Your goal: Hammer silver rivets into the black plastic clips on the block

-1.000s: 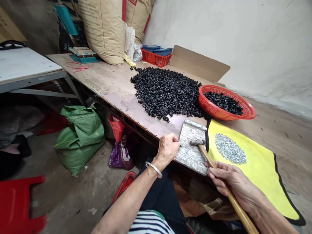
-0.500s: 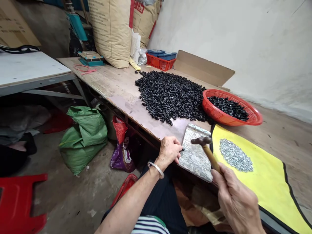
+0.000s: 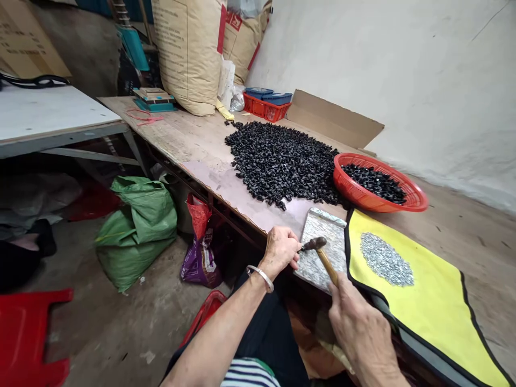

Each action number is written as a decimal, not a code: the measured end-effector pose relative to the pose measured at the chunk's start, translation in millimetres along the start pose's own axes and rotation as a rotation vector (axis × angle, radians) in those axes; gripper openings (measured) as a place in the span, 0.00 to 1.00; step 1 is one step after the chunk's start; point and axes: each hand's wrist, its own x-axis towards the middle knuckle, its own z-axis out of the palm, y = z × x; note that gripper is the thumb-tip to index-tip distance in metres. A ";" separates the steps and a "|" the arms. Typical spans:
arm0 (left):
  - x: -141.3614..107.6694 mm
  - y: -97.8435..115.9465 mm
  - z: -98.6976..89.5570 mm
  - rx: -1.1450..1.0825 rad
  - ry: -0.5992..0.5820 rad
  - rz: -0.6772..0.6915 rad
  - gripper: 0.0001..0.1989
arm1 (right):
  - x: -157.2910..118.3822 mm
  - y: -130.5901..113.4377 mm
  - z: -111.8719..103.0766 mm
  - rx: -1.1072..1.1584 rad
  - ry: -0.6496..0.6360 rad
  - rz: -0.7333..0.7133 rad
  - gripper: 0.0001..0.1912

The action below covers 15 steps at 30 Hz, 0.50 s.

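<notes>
My left hand is closed in a pinch on a small black part at the left edge of a grey stone slab. Most of that part is covered by fingers and the hammer head. My right hand grips the wooden handle of a hammer, whose dark head is at the small part, by my left fingertips. A large heap of black parts lies behind the slab. To the right, small silvery pieces are piled on a yellow cloth with black edging.
A red colander with more black parts stands behind the cloth. Big paper sacks and a red basket are at the back. Beside the table, a green sack and a purple bag sit on the floor.
My right hand has swung the hammer left and slightly down, from over the slab to the small black part. My left hand keeps its pinch in nearly the same place.
</notes>
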 end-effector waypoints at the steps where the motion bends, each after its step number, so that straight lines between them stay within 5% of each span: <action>1: -0.3 0.4 0.1 -0.002 0.001 -0.005 0.07 | -0.8 1.5 3.5 0.002 -0.036 0.001 0.18; 5: -1.6 2.7 0.1 -0.013 0.003 -0.018 0.07 | 5.1 12.7 9.3 0.249 -0.131 0.276 0.20; 11: -5.0 2.3 -9.5 -0.249 -0.062 -0.017 0.05 | 26.5 17.1 15.5 1.173 -0.483 0.648 0.18; 13: -8.0 0.4 -17.0 -0.421 -0.167 -0.032 0.04 | 33.0 18.1 19.0 1.169 -0.493 0.679 0.16; 15: -12.1 -1.8 -25.3 -0.552 -0.265 -0.054 0.05 | 38.7 20.4 21.7 0.926 -0.472 0.591 0.13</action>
